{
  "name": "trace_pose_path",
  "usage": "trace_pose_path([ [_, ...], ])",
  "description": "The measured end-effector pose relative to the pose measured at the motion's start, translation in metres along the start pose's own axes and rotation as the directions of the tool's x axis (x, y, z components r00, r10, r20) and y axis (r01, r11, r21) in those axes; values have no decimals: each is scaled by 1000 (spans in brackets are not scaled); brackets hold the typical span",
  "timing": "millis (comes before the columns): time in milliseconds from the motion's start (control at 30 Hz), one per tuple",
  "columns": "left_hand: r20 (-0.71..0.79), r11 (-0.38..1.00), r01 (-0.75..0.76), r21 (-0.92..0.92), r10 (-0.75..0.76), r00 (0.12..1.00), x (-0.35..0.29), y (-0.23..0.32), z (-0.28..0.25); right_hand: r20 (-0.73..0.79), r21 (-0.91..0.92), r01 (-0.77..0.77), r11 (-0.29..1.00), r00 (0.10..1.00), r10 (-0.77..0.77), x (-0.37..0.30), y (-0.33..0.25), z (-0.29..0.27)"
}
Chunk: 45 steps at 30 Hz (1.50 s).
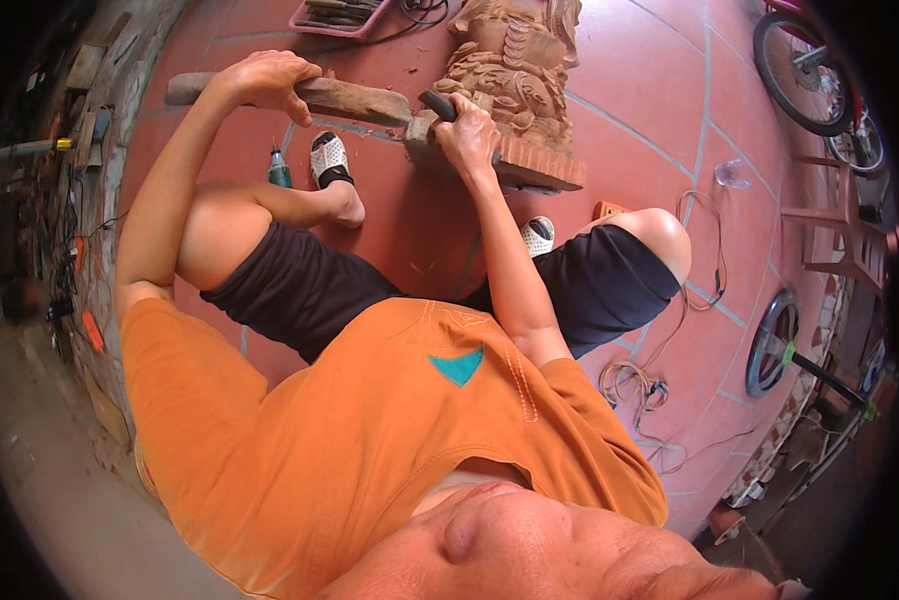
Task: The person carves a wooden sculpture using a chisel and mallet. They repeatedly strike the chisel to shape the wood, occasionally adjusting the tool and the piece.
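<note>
My left hand [273, 82] lies over a long, rounded wooden bar [355, 101], its fingers stretched out and its thumb apart on the near side. Closed fingers of my right hand [467, 136] wrap round a short black bar-shaped handle [438, 105]; what it belongs to is hidden. Below that hand a wooden block [422, 138] meets the bar's right end. Just beyond and to the right is a brown wooden carving [515, 75] with deep relief, on a squared base [542, 163].
A green power tool [279, 168] stands beside my left foot's white sandal [329, 158]. At the top sits a pink tray [342, 17] of hand tools. Cables [625, 383] trail over the red tiled floor [660, 130] at right, near a clear plastic cup [733, 174] and bicycle wheel [802, 75].
</note>
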<state>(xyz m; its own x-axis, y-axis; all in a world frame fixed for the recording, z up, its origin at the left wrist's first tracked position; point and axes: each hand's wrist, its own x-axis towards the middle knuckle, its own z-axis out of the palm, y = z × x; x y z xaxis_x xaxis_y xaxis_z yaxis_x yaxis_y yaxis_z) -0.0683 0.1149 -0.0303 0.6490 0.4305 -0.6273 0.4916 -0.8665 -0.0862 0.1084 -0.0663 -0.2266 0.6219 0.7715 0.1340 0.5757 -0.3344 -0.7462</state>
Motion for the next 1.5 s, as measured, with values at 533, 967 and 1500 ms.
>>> trace_pose_path([
  [533,-104,995,-94,-29,90,990,-8,5,0,-7,-3,29,1000,1000,-29,-3,-3,0],
  [967,-102,995,-100,21,102,990,-9,15,-11,34,32,108,994,993,-109,-5,0,0],
  [1500,-97,997,-72,33,75,993,-14,29,-22,-15,43,153,987,988,-152,-7,8,12],
])
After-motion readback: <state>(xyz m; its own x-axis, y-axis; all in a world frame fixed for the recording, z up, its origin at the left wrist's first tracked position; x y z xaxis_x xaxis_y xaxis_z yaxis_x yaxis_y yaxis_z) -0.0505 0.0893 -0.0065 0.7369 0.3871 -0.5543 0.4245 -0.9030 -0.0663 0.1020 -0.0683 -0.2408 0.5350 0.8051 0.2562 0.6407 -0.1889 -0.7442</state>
